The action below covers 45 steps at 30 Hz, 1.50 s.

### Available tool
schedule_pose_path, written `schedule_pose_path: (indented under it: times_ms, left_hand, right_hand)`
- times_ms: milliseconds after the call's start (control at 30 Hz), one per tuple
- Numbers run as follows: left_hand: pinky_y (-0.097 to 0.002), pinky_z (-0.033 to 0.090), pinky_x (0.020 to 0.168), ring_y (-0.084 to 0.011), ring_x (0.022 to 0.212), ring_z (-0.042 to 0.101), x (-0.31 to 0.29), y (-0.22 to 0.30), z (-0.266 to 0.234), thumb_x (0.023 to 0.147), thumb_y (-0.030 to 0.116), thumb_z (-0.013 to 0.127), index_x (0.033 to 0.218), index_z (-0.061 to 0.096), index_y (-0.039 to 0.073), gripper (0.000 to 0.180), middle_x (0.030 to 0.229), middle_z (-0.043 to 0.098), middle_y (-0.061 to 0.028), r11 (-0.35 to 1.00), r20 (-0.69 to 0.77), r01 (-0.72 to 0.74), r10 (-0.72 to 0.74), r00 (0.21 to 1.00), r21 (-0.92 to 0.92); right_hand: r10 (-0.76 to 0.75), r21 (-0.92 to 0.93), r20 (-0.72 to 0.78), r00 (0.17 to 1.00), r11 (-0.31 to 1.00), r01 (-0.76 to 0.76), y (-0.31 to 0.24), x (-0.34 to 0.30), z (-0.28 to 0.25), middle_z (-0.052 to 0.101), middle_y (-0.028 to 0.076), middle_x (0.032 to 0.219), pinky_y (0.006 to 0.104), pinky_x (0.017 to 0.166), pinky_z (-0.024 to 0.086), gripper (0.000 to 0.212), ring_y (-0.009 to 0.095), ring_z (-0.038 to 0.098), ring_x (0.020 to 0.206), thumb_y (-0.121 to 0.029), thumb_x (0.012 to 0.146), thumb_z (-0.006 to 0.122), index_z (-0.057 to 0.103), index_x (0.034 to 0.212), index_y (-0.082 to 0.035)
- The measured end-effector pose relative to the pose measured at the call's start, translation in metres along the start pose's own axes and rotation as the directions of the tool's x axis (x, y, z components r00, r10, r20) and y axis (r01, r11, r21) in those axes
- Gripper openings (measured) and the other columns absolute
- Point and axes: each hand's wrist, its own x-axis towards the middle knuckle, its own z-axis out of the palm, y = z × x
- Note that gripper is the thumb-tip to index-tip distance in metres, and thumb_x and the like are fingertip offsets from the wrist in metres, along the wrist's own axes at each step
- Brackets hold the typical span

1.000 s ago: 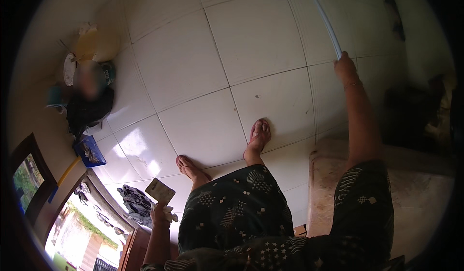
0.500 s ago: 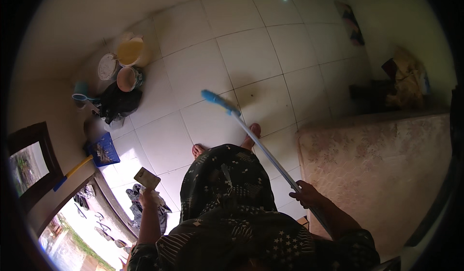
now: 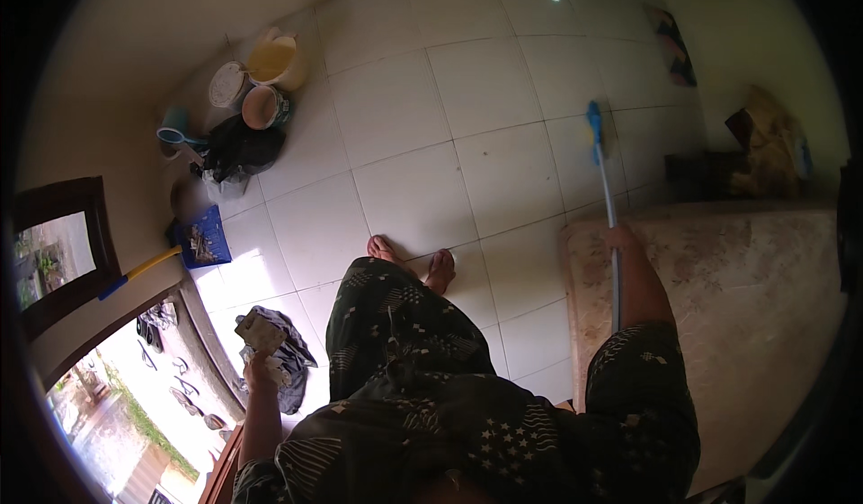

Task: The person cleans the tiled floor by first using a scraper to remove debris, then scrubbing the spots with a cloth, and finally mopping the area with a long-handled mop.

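While the right hand [image 3: 620, 237] wraps its fingers closed around a thin pale-blue broom handle [image 3: 611, 225], the blue brush head [image 3: 595, 128] sits on the glossy white floor tiles [image 3: 449, 99], well beyond the fingers. Just below that grip lies a worn, mottled beige mattress [image 3: 737, 279]. The left hand [image 3: 254, 366] closes on a crumpled pale cloth [image 3: 261, 331], with a dark rumpled rag [image 3: 292, 360] just beside the fingers.

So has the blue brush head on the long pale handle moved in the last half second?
Yes. The blue brush head has swung right across the white tiled floor, toward the beige mattress, held by the right hand.
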Motion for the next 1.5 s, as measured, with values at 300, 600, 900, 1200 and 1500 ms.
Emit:
schedule_pose_path:
  times_ms: [300, 600, 900, 1200, 1500]
  left_hand:
    - [-0.033, 0.047, 0.057, -0.0218, 0.067, 0.057, -0.049, -0.016, 0.024, 0.068, 0.016, 0.063, 0.094, 0.058, -0.004, 0.033, 0.083, 0.058, -0.0103, 0.993, -0.106, -0.022, 0.01, 0.994, -0.117]
    - [-0.0308, 0.045, 0.053, -0.0199, 0.065, 0.055, -0.05, -0.008, 0.025, 0.072, 0.019, 0.061, 0.094, 0.058, -0.001, 0.03, 0.079, 0.055, -0.008, 0.979, -0.061, -0.059, 0.048, 0.997, -0.196]
    - [-0.0301, 0.044, 0.051, -0.0186, 0.063, 0.053, -0.054, -0.015, -0.007, 0.073, 0.023, 0.063, 0.089, 0.058, 0.003, 0.026, 0.075, 0.053, -0.0057, 0.988, -0.003, -0.121, 0.121, 0.993, -0.096]
    - [-0.0313, 0.045, 0.056, -0.0197, 0.069, 0.054, -0.028, -0.032, -0.019, 0.075, 0.023, 0.061, 0.102, 0.056, 0.001, 0.035, 0.083, 0.055, -0.0072, 0.979, -0.003, 0.018, -0.019, 1.0, -0.205]
    - [-0.0288, 0.046, 0.055, -0.0188, 0.064, 0.055, -0.002, 0.017, -0.029, 0.073, 0.015, 0.061, 0.096, 0.056, 0.0, 0.028, 0.078, 0.055, -0.0069, 0.946, 0.196, -0.047, 0.115, 0.974, -0.32]
  right_hand:
    - [-0.346, 0.582, 0.612, 0.711, 0.806, -0.109, 0.003, -0.267, 0.049, 0.043, 0.002, 0.056, 0.0252, 0.034, 0.036, 0.021, 0.012, 0.041, 0.039, -0.019, 0.078, 0.062, 0.051, 0.084, -0.002]
    - [-0.181, 0.559, 0.086, 0.98, 0.823, 0.103, 0.107, -0.191, -0.066, 0.047, 0.003, 0.056, 0.0272, 0.036, 0.038, 0.018, 0.012, 0.045, 0.042, -0.016, 0.079, 0.062, 0.05, 0.075, -0.003]
    - [-0.146, -0.125, -0.362, 0.921, 0.986, 0.107, 0.169, 0.042, -0.016, 0.06, 0.015, 0.07, 0.0357, 0.05, 0.047, 0.037, 0.028, 0.058, 0.062, -0.023, 0.08, 0.061, 0.054, 0.089, 0.012]
    - [-0.275, -0.015, 0.281, 0.92, 0.957, 0.29, 0.079, -0.274, 0.021, 0.055, 0.023, 0.079, 0.0387, 0.056, 0.049, 0.029, 0.032, 0.061, 0.068, -0.011, 0.071, 0.059, 0.046, 0.09, 0.007]
    - [-0.625, -0.236, -0.25, 0.739, 0.78, 0.58, 0.001, -0.182, 0.044, 0.059, 0.027, 0.086, 0.0406, 0.061, 0.049, 0.034, 0.034, 0.062, 0.074, -0.01, 0.074, 0.056, 0.051, 0.099, 0.013]
